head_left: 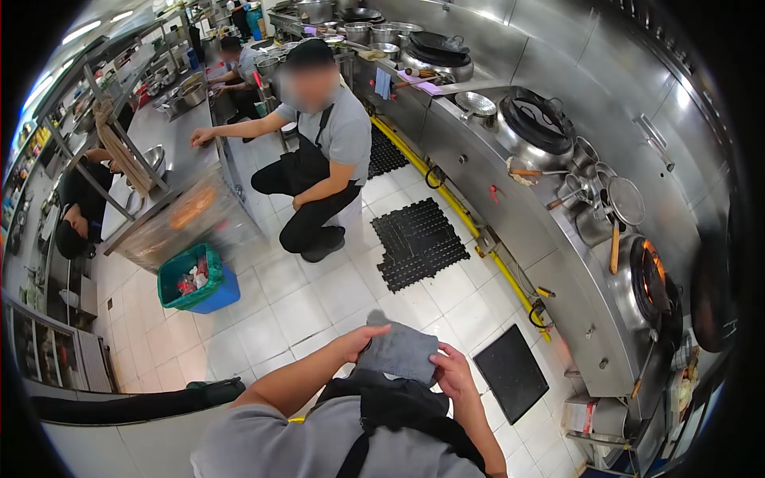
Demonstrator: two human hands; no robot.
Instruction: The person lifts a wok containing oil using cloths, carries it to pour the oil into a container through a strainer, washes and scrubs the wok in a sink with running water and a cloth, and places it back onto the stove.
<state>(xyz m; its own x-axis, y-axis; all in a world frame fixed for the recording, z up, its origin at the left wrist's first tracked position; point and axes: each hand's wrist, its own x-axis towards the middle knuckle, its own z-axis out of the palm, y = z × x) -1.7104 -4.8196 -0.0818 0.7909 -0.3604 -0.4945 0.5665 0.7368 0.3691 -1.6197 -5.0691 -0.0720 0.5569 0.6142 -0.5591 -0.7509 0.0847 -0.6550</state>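
Note:
A grey folded cloth [406, 352] is stretched between my two hands, in front of the dark apron at my waist. My left hand [361, 342] pinches its left edge, with the thumb lying over the top of the fabric. At the cloth's right edge my right hand [453, 370] grips it between thumb and fingers. A small darker grey flap stands up at the cloth's upper left corner. The fingertips behind the cloth are hidden.
A person [319, 151] crouches ahead beside a steel counter [143, 119]. A blue bin [215, 296] with a green liner stands at the left. Black mats [418, 243] lie on the tiles. Along the right runs a wok range [510, 183]; a flame shows in one burner [652, 275].

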